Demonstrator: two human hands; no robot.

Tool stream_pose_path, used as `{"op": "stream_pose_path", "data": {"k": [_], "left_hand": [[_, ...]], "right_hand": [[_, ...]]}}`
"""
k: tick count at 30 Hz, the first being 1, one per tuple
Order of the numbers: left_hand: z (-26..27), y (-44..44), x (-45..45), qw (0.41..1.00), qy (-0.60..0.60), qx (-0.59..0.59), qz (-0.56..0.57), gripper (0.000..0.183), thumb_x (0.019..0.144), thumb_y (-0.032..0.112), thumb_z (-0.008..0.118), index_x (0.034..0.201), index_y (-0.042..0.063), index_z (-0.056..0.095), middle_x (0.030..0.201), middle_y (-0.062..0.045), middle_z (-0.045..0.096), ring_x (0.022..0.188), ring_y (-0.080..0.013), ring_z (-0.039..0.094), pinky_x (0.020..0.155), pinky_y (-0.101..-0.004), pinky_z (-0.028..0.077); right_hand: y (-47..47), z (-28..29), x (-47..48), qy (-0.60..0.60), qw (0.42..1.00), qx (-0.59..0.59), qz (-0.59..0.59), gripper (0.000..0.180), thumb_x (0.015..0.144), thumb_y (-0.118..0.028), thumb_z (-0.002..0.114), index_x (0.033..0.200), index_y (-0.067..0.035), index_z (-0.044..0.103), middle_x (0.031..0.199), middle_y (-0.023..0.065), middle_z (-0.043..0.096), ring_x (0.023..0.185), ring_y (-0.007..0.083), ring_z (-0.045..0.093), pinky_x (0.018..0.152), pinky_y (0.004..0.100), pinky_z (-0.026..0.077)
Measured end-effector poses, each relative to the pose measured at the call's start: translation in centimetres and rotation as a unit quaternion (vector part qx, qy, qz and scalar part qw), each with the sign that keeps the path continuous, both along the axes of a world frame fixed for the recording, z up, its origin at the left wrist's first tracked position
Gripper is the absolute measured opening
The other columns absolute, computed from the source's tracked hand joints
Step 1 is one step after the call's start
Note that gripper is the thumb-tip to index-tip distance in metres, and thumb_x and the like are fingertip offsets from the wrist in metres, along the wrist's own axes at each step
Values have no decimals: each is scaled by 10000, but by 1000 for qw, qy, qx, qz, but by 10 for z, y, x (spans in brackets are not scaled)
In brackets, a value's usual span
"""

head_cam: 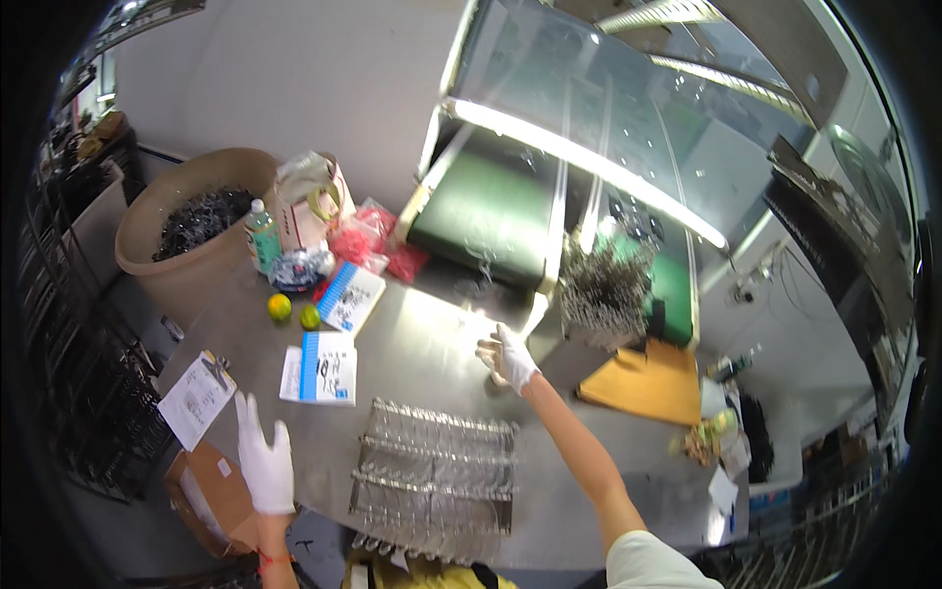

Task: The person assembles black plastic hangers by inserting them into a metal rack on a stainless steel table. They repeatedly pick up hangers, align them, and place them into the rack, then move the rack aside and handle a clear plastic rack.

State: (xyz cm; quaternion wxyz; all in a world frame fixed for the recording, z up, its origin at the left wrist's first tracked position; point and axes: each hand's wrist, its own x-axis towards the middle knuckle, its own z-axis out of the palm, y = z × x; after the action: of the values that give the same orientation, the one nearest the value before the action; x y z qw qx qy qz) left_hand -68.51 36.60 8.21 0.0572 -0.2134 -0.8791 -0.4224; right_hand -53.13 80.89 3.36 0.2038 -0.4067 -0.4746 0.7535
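My left hand (266,464), in a white glove, hovers by the table's left front edge with its fingers spread and nothing in them. Nearest to it lies a clipboard with papers (197,397). In another white glove, my right hand (509,359) reaches over the steel table (419,353) toward the conveyor end. Its fingers are apart, and I see nothing held. Between my arms a metal rack (434,486) carries rows of small clear pieces. Two blue-and-white booklets (331,372) (352,298) lie beyond it.
A green conveyor belt (482,206) ends at the table's back. Right of it stands a box of thin grey pieces (607,302), near orange-yellow sheets (647,383). Back left are a bottle (263,239), two green-orange fruits (280,307) and a large bin (143,228) of dark scraps.
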Motion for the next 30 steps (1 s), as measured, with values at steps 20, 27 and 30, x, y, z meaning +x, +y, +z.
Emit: {"op": "stream_pose_path", "data": {"k": [20,27,30], "left_hand": [[-49,-6,45,855,-370,348,-104,479,946,34,467,1423,8,451,992,-133,680,810,-180,661,716,-271,527],[51,96,118,734,-545,328,-239,257,1015,228,457,1077,48,631,768,-36,625,554,-72,526,454,-201,396],[40,101,115,583,-613,501,-181,230,1031,176,420,946,61,600,753,-44,620,513,-84,492,435,-207,394]], "right_hand": [[-80,124,-19,-120,871,379,290,250,940,-250,568,1069,-93,713,868,33,686,737,111,626,691,309,534],[-214,194,94,18,858,382,342,482,914,-230,623,1345,-25,550,1156,135,665,951,203,660,831,333,532],[-220,203,124,37,592,776,215,473,825,-268,702,1259,-113,596,1126,115,649,950,296,659,855,376,534]]}}
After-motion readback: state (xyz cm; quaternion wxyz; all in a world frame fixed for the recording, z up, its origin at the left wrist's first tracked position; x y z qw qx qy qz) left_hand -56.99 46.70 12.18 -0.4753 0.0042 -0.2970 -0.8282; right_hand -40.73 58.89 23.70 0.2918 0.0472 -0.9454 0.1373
